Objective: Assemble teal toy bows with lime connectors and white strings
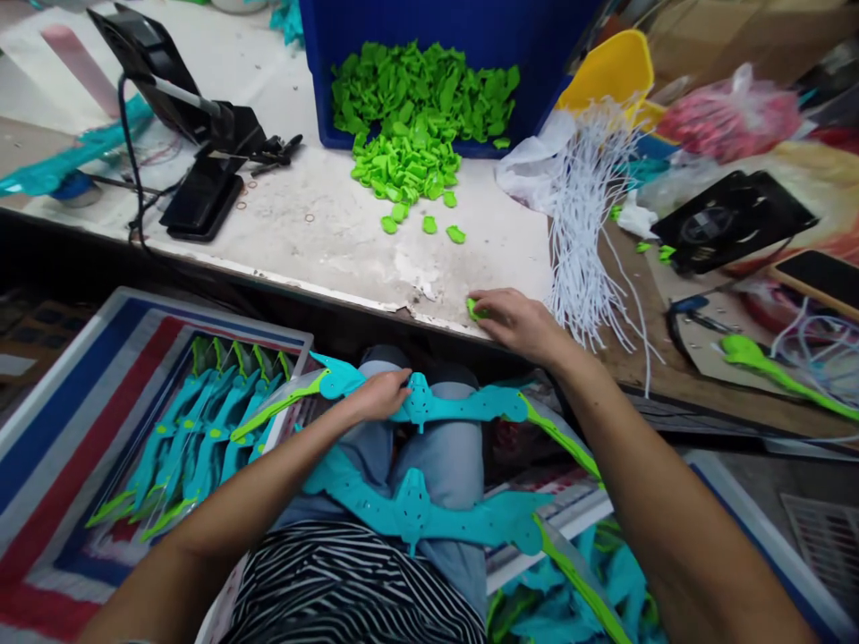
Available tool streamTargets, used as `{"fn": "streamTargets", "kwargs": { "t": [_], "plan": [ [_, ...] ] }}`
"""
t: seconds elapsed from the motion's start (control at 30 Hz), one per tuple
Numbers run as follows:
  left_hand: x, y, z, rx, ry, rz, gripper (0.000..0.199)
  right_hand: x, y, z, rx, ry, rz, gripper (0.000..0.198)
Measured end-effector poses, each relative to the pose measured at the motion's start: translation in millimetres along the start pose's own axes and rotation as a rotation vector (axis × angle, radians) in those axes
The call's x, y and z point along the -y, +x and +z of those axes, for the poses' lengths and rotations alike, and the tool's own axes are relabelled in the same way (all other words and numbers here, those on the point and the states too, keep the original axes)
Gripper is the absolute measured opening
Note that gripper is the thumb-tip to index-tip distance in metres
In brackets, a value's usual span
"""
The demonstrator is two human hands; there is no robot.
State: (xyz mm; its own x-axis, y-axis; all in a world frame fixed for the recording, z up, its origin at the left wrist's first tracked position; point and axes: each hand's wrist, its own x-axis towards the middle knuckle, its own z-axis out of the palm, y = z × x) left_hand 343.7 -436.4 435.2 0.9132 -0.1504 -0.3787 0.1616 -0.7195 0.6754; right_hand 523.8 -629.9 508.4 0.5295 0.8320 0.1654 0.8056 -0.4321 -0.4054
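Observation:
Over my lap, my left hand (pixel 382 395) is closed around a turquoise toy bow (pixel 470 404), left of its centre. Pale-green limbs stretch out from both of its ends. A second turquoise toy bow (pixel 456 526) rests across my thighs, nearer my body. At the table's front edge, my right hand (pixel 520 324) pinches a small green plastic piece (pixel 473 309), mostly covered by the fingers. Beyond that hand, loose green pieces (pixel 406 170) spill from a blue bin (pixel 326 98) lying open towards me.
White cords (pixel 587 241) hang over the table edge at right, near a black fan (pixel 735 219) and a phone (pixel 822 277). A black stand (pixel 201 192) is at left. Finished-looking bows (pixel 215 429) fill part of a striped crate (pixel 87 429); more turquoise parts (pixel 577 590) lie lower right.

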Motion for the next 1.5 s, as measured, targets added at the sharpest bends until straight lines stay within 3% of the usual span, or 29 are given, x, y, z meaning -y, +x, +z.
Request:
{"fn": "streamTargets", "kwargs": {
  "t": [0.17,0.3,0.43,0.63,0.73,0.83,1.0,1.17,1.27,1.37,1.5],
  "plan": [
    [4,22,-13,0.142,-0.169,-0.030,0.027,39,-34,23,-0.181,0.131,-0.015,0.015],
    [8,32,-6,0.162,-0.458,-0.147,0.028,76,-74,74,-0.019,0.282,-0.033,0.023],
    [10,34,0,0.196,-0.617,-0.205,0.032,79,-87,112,0.014,0.308,0.033,0.027],
    [10,30,-3,0.224,-0.620,-0.172,0.029,76,-87,124,-0.034,0.366,0.064,0.023],
    [10,29,-1,0.180,-0.549,-0.111,0.026,79,-89,128,-0.093,0.417,0.196,0.018],
    [8,30,2,0.133,-0.536,-0.140,0.030,76,-86,132,-0.056,0.485,0.379,0.017],
    [5,34,6,0.107,-0.556,-0.266,0.035,66,-73,132,0.134,0.592,0.560,0.055],
    [7,35,7,0.064,-0.437,-0.200,0.035,76,-69,129,0.167,0.436,0.591,0.058],
    [6,34,7,0.064,-0.361,-0.119,0.034,88,-64,111,0.211,0.271,0.502,0.051],
    [-1,25,9,0.001,-0.189,-0.026,0.040,89,-41,76,0.130,0.087,0.358,0.014],
    [-13,0,26,-0.218,0.133,0.161,0.045,56,31,27,-0.154,-0.059,0.372,0.031]
  ]
}}
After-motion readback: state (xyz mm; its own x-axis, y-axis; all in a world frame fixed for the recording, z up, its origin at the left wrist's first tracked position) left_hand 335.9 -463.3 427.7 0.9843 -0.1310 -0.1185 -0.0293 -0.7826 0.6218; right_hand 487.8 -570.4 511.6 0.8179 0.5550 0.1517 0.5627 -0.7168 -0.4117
